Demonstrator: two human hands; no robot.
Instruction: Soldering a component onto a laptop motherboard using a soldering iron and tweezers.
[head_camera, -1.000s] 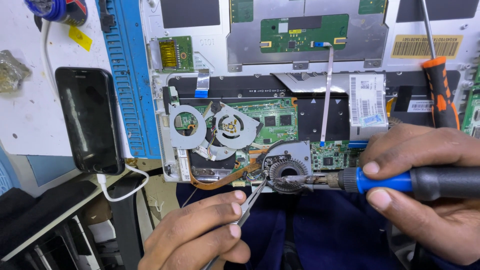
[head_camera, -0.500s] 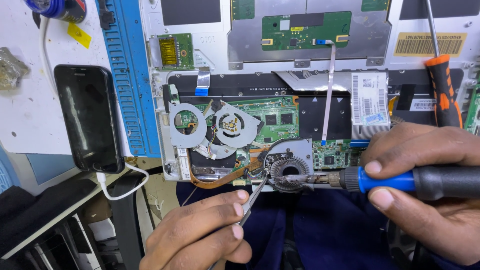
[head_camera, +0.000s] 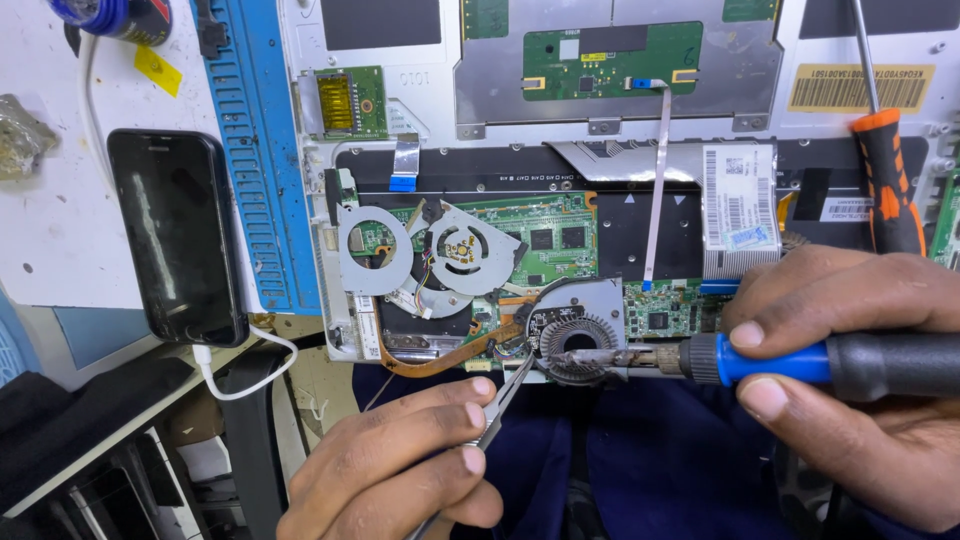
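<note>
Blue and black in the handle, a soldering iron (head_camera: 800, 360) lies level in the right hand (head_camera: 850, 380), whose fingers (head_camera: 745, 335) are clenched around its blue collar, thumb below and forefinger above. The metal tip rests on the hub of the small round fan (head_camera: 575, 335) at the near edge of the opened laptop (head_camera: 620, 200), which lies bottom-up across the desk (head_camera: 60, 250) and overhangs its near edge above the person's dark blue lap. The left hand (head_camera: 400, 465) comes up from below, its fingers pinching a pair of slim metal tweezers (head_camera: 500, 410) shut, points aimed up at the left rim of that same fan, touching or just short of it; I cannot tell which. To my eye the step in hand is heat work at the fan's wiring, with the tweezers steadying or waiting to lift a lead. The next move would seem to call for a still iron tip and a light, exact pull from the tweezers, kept clear of the copper pipe (head_camera: 450, 355) curving just left of the fan. Further left on the board sit two grey fan housings (head_camera: 420, 255). An orange-and-black screwdriver (head_camera: 885, 170) lies on the laptop towards the desk's right edge, and a black phone (head_camera: 180, 235) on a white cable lies near the left edge beside a blue ridged mat (head_camera: 255, 170).
</note>
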